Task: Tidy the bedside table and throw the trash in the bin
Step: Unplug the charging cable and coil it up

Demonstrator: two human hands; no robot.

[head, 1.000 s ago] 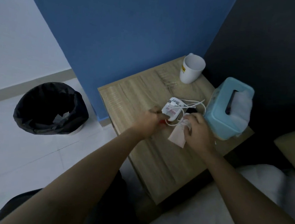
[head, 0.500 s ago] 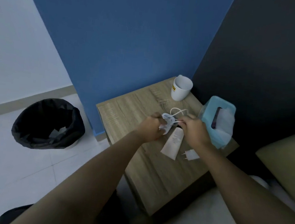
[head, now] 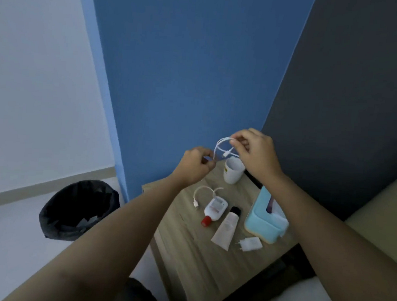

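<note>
While your hands hover above the desk (head: 191,263), left fingers (head: 205,161) and right fingers (head: 237,141) pinch the white cable (head: 220,147).

White cable (head: 222,147) looped, held above wooden bedside table (head: 199,252); black-lined bin (head: 78,209) on floor left

Both bare forearms reach forward and upward, converging above the light wood-grain bench (head: 198,257). The left hand (head: 195,165) is raised above the bench's far edge, knuckles toward the camera, with fingers curled in and thumb pressed against them in a tight pinch. The right hand (head: 255,154) is held slightly higher and just to the right of the left one, over the bench's back corner, with wrist bent and thumb and forefinger pinched together. The two hands are near but apart.
</note>
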